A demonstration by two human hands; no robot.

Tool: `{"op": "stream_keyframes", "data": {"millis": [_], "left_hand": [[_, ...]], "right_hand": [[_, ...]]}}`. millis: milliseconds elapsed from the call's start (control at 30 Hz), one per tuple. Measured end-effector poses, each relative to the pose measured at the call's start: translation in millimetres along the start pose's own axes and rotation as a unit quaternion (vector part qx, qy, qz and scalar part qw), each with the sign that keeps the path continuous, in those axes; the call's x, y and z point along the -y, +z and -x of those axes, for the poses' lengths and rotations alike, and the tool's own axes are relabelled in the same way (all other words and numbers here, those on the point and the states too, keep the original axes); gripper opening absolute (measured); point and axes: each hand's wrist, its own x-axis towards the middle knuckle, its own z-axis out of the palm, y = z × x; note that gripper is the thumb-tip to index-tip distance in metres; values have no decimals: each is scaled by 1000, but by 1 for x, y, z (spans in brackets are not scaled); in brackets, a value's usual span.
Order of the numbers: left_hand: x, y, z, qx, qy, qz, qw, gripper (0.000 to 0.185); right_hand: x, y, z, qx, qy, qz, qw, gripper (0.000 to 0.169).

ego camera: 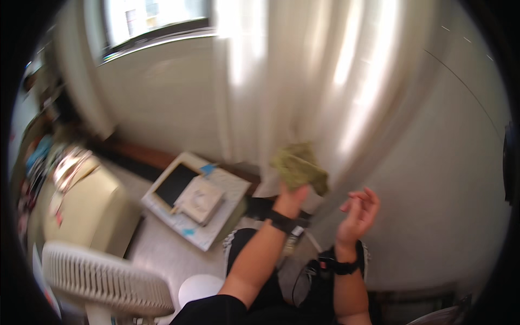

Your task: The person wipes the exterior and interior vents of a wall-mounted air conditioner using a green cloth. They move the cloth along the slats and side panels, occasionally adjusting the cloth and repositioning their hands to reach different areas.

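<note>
My left hand (293, 199) is stretched forward and grips a crumpled olive-green cloth (298, 166), blurred by motion. Behind the cloth hangs a long pale curtain (280, 101), and whether the two touch I cannot tell. To the right, my right hand (357, 213) is raised above my knee, fingers loosely curled and apart, holding nothing. It is nearest to the plain pale wall (426, 211). Both wrists carry black straps. Much of the left hand's grip is hidden behind the cloth.
A white board-topped stand (239, 191) bears a dark framed panel (176, 185) and a white box (199, 199). At lower left is a white electric fan (105, 280). A pale green sofa (81, 207) carries piled fabrics (71, 166). A window (156, 20) lies ahead.
</note>
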Motion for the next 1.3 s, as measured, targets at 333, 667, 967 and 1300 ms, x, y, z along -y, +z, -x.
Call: {"op": "stream_keyframes", "data": {"millis": [333, 667, 967, 1300], "left_hand": [[52, 45, -12, -79, -123, -213, 966, 45], [60, 10, -78, -72, -65, -369, 924, 39], [37, -15, -105, -78, -12, -370, 926, 41], [2, -6, -102, 26, -128, -448, 885, 36]], "right_hand": [[-11, -53, 5, -92, 8, 149, 984, 30], [-55, -46, -24, 69, 47, 210, 974, 33], [-130, 40, -49, 151, 143, 254, 944, 90], [-103, 37, -73, 282, 100, 250, 921, 81]]}}
